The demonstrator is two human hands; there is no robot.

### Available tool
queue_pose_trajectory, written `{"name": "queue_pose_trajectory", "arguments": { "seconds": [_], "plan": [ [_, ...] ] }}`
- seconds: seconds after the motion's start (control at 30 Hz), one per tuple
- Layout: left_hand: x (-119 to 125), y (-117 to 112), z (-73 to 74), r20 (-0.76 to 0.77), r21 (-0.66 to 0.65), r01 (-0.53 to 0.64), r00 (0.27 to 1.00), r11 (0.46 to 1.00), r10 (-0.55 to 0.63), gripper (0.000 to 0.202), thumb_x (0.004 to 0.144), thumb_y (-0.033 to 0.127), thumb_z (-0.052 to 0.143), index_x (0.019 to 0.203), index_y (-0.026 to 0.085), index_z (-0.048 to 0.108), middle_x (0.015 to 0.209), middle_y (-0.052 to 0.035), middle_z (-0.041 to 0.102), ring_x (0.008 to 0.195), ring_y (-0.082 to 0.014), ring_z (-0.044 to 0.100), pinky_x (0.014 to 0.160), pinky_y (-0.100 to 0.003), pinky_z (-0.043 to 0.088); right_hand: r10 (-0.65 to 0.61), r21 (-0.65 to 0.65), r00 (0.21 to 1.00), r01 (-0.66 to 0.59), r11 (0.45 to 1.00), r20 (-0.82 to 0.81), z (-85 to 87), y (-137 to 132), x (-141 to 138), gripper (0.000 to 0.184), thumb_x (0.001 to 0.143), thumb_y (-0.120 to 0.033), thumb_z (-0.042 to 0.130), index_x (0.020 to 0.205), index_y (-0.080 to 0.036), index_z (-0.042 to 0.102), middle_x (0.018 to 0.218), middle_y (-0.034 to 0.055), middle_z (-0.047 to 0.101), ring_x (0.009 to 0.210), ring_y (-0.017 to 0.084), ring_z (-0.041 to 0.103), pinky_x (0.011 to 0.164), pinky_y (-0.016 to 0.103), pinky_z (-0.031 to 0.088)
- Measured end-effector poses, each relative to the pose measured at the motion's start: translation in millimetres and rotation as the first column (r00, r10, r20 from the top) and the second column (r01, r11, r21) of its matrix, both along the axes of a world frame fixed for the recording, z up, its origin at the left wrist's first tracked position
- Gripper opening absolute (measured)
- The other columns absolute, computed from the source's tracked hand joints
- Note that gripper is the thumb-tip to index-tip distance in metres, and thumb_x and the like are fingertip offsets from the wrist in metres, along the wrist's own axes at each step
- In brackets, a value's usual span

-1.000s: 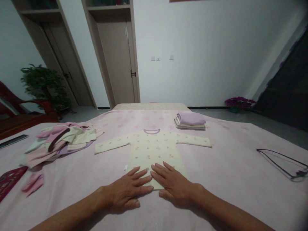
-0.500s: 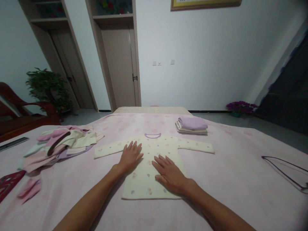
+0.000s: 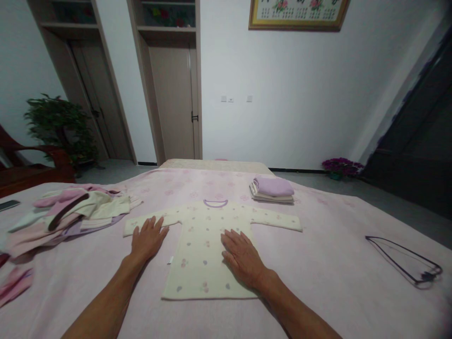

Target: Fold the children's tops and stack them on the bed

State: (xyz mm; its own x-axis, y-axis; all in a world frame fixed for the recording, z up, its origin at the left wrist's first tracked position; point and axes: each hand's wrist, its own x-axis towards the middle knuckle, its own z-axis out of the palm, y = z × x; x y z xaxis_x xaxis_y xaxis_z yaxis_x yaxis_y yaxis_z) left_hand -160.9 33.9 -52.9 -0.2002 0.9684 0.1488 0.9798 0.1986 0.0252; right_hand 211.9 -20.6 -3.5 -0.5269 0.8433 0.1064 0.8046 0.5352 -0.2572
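Smoothing a cream spotted pullover flat on a pink floral cloth

In the head view, the long-sleeved pullover (image 3: 197, 249) lies spread in the middle of the cloth (image 3: 335, 282), its lilac neckline (image 3: 216, 204) toward the far edge and its hem toward the near one. The left hand (image 3: 148, 238) is flattened, fingers extended over the left sleeve (image 3: 173, 216), gripping nothing. The right hand (image 3: 243, 259) rests palm down on the right part of the pullover's body, fingers straight, likewise gripping nothing. The right sleeve (image 3: 277, 219) reaches out toward the cloth's right edge, untouched.

A neat folded stack (image 3: 273, 187), lilac on top, sits near the far edge, right of the neckline. A loose heap of clothes (image 3: 102, 202) lies by the left edge, with a phone (image 3: 10, 205) beyond it. Toward the right edge is a thin black frame (image 3: 428, 276), perhaps a clothes hanger; its detail is too blurred to be sure.

The step in hand looks like flattening before folding. The next move seems to call for pinching the left sleeve and bringing it squarely across the body, the right palm pinning the fabric.
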Motion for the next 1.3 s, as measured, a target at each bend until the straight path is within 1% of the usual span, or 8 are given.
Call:
{"name": "queue_pose_trajectory", "arguments": {
  "seconds": [0.13,0.23,0.3,0.57,0.73,0.93,1.13,1.3],
  "plan": [
    [-24.8,-5.7,-5.2,0.012,0.027,-0.153,0.988,0.988,0.153,0.061,0.1,0.052,0.024,0.152,0.024,0.039,0.161,-0.0127,0.031,0.147,-0.0343,0.027,0.113,-0.061,0.019,-0.206,0.019,0.975,0.206,0.978,0.083,-6.1,14.5,20.1,0.059,0.101,-0.044,0.032,0.153,-0.018,0.038,0.162,0.0094,0.028,0.151,0.027,0.019,0.122,0.048,0.009],
    [-36.5,-9.4,-8.5,0.06,0.025,-0.271,0.961,0.962,0.269,0.062,0.099,0.055,0.022,0.153,0.027,0.036,0.163,-0.0117,0.026,0.148,-0.0359,0.023,0.112,-0.063,0.018,-0.247,0.003,0.963,0.248,0.969,0.108,-11.2,20.4,30.0,0.06,0.101,-0.046,0.029,0.153,-0.018,0.038,0.162,0.0092,0.026,0.151,0.027,0.018,0.122,0.049,0.011],
    [-39.5,-10.5,-9.7,0.077,0.021,-0.305,0.95,0.952,0.303,0.064,0.099,0.056,0.022,0.154,0.027,0.035,0.164,-0.0112,0.024,0.149,-0.0371,0.021,0.112,-0.063,0.018,-0.253,0.003,0.962,0.254,0.967,0.107,-13.8,21.4,32.0,0.059,0.101,-0.046,0.029,0.153,-0.018,0.038,0.163,0.0085,0.026,0.151,0.027,0.017,0.121,0.048,0.011],
    [-36.1,-10.5,-8.8,0.089,0.054,-0.314,0.947,0.948,0.309,0.065,0.097,0.056,0.026,0.153,0.025,0.037,0.162,-0.0125,0.028,0.146,-0.0396,0.025,0.113,-0.06,0.019,-0.252,0.02,0.964,0.251,0.968,0.089,-16.4,21.7,30.8,0.059,0.101,-0.047,0.029,0.153,-0.019,0.039,0.163,0.0078,0.027,0.151,0.026,0.018,0.121,0.047,0.01],
    [-37.5,-9.9,-10.7,0.069,0.069,-0.309,0.95,0.949,0.304,0.063,0.099,0.054,0.023,0.152,0.025,0.038,0.161,-0.0126,0.03,0.145,-0.0382,0.027,0.112,-0.06,0.021,-0.254,0.03,0.963,0.253,0.967,0.086,-18.8,23.0,31.1,0.059,0.101,-0.046,0.03,0.152,-0.019,0.04,0.162,0.0075,0.029,0.151,0.026,0.019,0.121,0.046,0.01],
    [-40.5,-9.2,-13.9,0.019,0.102,-0.288,0.957,0.952,0.288,0.061,0.099,0.052,0.024,0.15,0.025,0.042,0.159,-0.0134,0.034,0.142,-0.0385,0.031,0.109,-0.058,0.025,-0.26,0.033,0.962,0.258,0.965,0.082,-15.3,20.3,29.1,0.057,0.101,-0.043,0.032,0.151,-0.017,0.042,0.161,0.008,0.032,0.15,0.026,0.021,0.121,0.046,0.01],
    [-40.8,-11.1,-12.9,-0.018,0.125,-0.26,0.964,0.957,0.264,0.057,0.1,0.047,0.028,0.148,0.023,0.044,0.156,-0.0153,0.038,0.139,-0.0379,0.036,0.107,-0.057,0.028,-0.261,0.056,0.962,0.257,0.965,0.078,-17.1,20.4,28.7,0.057,0.101,-0.043,0.032,0.15,-0.017,0.043,0.16,0.0084,0.033,0.15,0.027,0.022,0.121,0.047,0.011],
    [-41.8,-11.5,-12.1,-0.022,0.151,-0.257,0.964,0.954,0.263,0.053,0.099,0.046,0.03,0.146,0.024,0.047,0.154,-0.0141,0.041,0.135,-0.0354,0.041,0.106,-0.054,0.031,-0.265,0.067,0.961,0.26,0.963,0.078,-19.3,21.1,28.2,0.056,0.101,-0.042,0.032,0.149,-0.017,0.044,0.16,0.0091,0.034,0.15,0.027,0.022,0.121,0.047,0.012]
  ]
}}
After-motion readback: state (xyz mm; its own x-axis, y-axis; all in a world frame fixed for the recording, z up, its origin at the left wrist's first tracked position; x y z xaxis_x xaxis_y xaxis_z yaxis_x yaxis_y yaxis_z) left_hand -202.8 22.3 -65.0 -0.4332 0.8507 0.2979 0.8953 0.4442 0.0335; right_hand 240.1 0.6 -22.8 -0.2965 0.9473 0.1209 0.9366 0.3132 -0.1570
